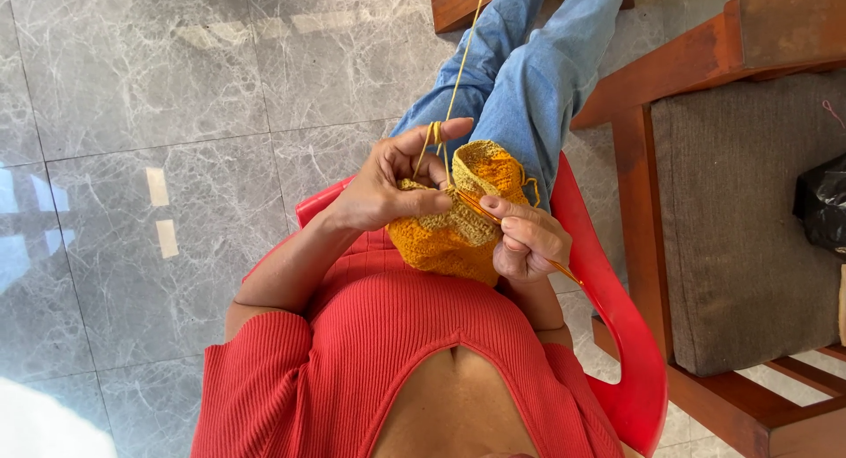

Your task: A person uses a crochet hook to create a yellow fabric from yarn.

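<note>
A mustard-yellow crocheted piece, shaped like a small pouch, rests in my lap. My left hand grips its upper left edge, with yellow yarn wrapped over the raised index finger and running up out of view. My right hand is closed around an orange crochet hook whose tip is stuck into the rim of the piece; the handle end pokes out below the hand.
I sit on a red plastic chair over a grey marble tile floor. A wooden armchair with a grey cushion stands right beside me, with a black plastic bag on it. My legs in blue jeans stretch ahead.
</note>
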